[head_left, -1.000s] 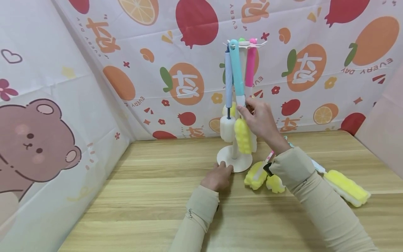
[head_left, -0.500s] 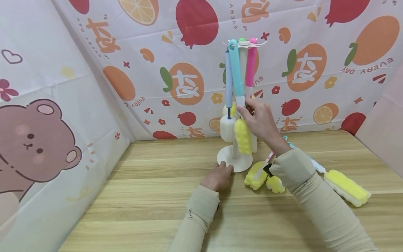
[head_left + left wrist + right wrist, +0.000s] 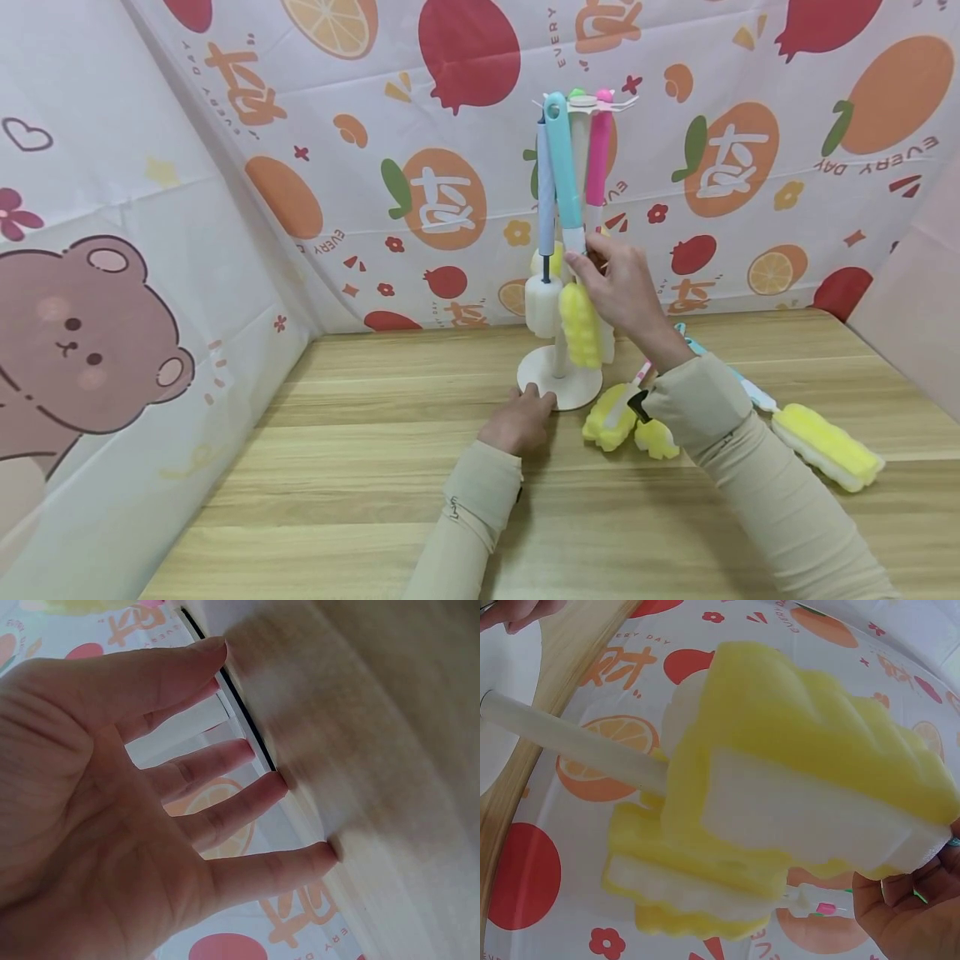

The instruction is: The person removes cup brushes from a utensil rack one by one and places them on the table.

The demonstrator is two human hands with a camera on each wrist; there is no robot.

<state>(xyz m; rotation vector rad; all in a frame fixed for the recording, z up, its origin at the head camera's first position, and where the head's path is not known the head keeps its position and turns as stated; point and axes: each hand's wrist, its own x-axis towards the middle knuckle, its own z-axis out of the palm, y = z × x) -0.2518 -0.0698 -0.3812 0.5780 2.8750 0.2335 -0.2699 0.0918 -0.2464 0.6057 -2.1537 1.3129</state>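
Note:
A white stand with a round base [image 3: 576,392] rises at the table's back, with several brushes around its pole. My right hand [image 3: 626,287] pinches the white neck of the teal-handled brush [image 3: 562,167], whose yellow-and-white sponge [image 3: 817,765] fills much of the right wrist view. Left of it hangs a light blue-handled brush [image 3: 545,192] with a white sponge; behind is a pink-handled one [image 3: 597,158]. My left hand [image 3: 519,421] touches the front edge of the base, and its fingers are spread and nearly straight in the left wrist view.
On the wooden table [image 3: 337,467], right of the stand, lie a yellow sponge brush [image 3: 611,417], a smaller yellow sponge [image 3: 656,439] partly by my right sleeve, and a long yellow-and-white sponge brush [image 3: 825,446]. Printed cloth [image 3: 337,208] hangs behind.
The top of the teal handle has shifted very slightly left. Both hands keep their places, the right on the brush and the left at the base.

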